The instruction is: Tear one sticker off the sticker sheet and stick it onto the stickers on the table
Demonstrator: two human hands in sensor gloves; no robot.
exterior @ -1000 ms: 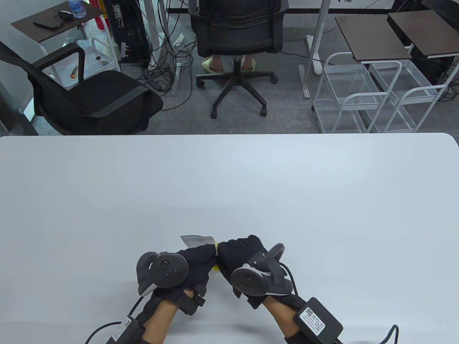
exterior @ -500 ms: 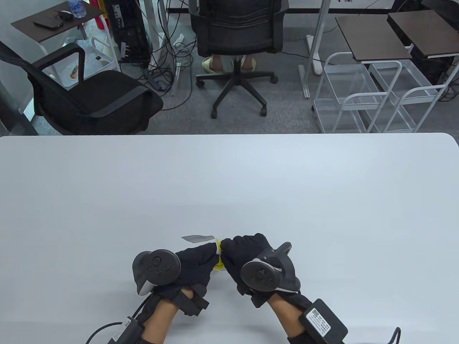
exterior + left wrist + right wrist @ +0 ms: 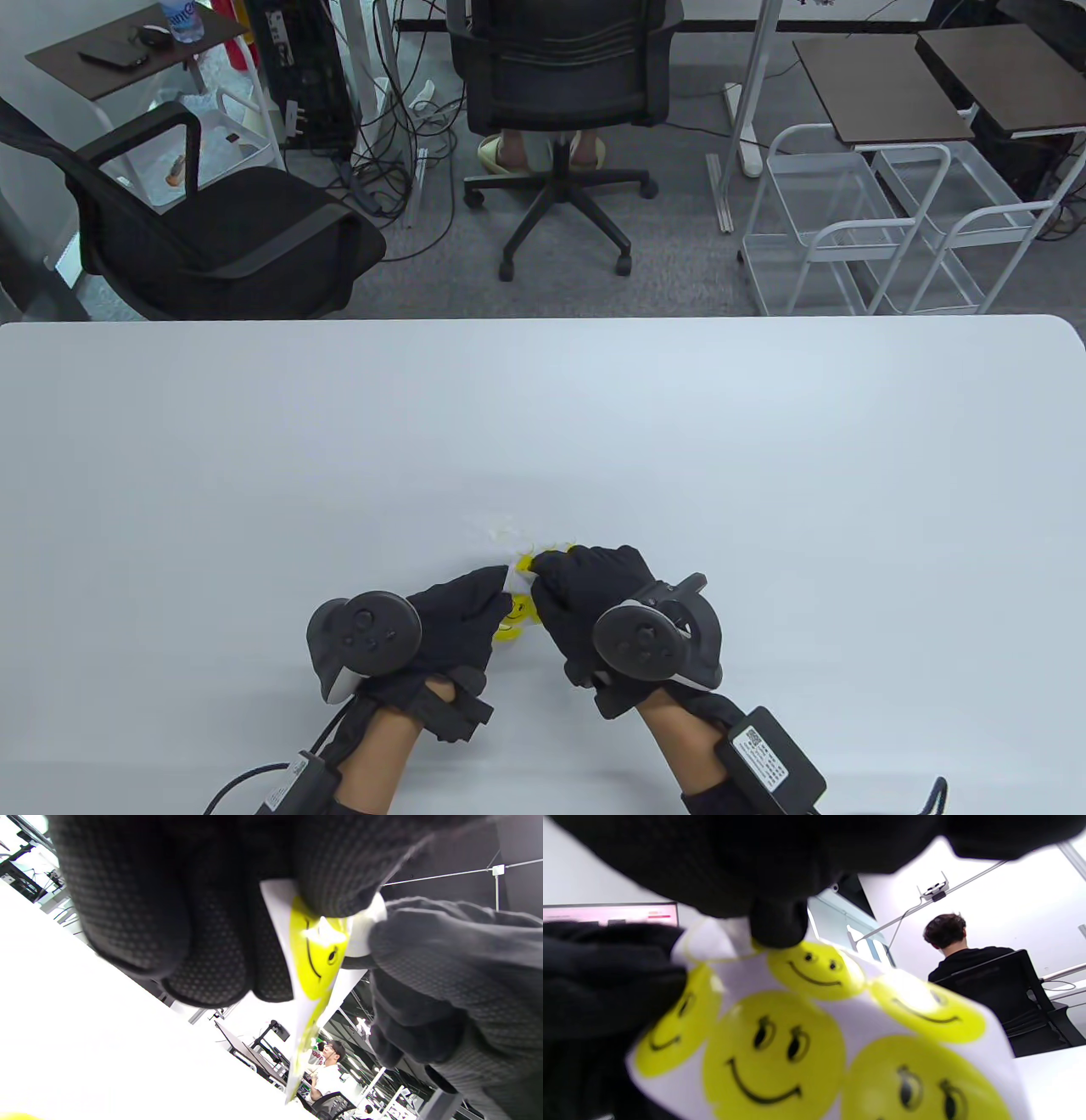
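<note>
Both gloved hands meet low at the table's middle. My left hand (image 3: 488, 598) grips a white sticker sheet (image 3: 516, 613) printed with several yellow smiley stickers. The left wrist view shows the sheet (image 3: 316, 959) edge-on, clamped under my left fingers (image 3: 339, 866). My right hand (image 3: 543, 567) pinches the rim of one smiley sticker (image 3: 814, 969) at the sheet's top edge, with a fingertip (image 3: 778, 925) on it. Faint pale sticker marks (image 3: 499, 530) lie on the table just beyond the hands.
The white table (image 3: 764, 441) stretches wide on all sides of the hands. Beyond its far edge stand black office chairs (image 3: 564, 76), white wire carts (image 3: 857, 229) and small side tables (image 3: 882, 85). Glove cables trail off the near edge.
The sheet, held up with its white back showing, has dropped lower and turned so yellow faces show. My right hand moved right and forward; my left hand shifted slightly left.
</note>
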